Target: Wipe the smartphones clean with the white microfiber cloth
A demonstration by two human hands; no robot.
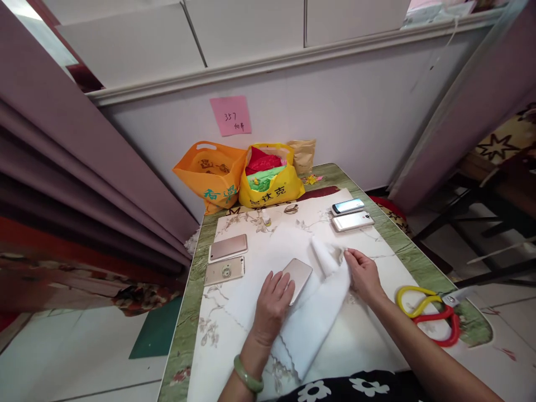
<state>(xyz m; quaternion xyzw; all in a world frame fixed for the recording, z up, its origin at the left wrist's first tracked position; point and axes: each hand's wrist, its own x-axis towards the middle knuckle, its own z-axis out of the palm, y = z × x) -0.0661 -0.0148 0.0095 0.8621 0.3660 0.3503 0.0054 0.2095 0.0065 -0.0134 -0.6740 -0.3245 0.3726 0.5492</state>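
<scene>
The pale phone (300,274) lay on a white cloth (320,329) near the middle of the table (190,312), partly covered by the left hand (272,307). 2 gold-toned phones (228,248) lay to its left, 2 more handsets (354,221) farther off at right, and scissors (448,301) near the right edge. At the back, a yellow bag (276,195) held red and green fabric (268,174), beside an orange bag (218,181). The left hand rested palm down, unclenched; the right hand (365,276) pinched the cloth's lifted edge.
</scene>
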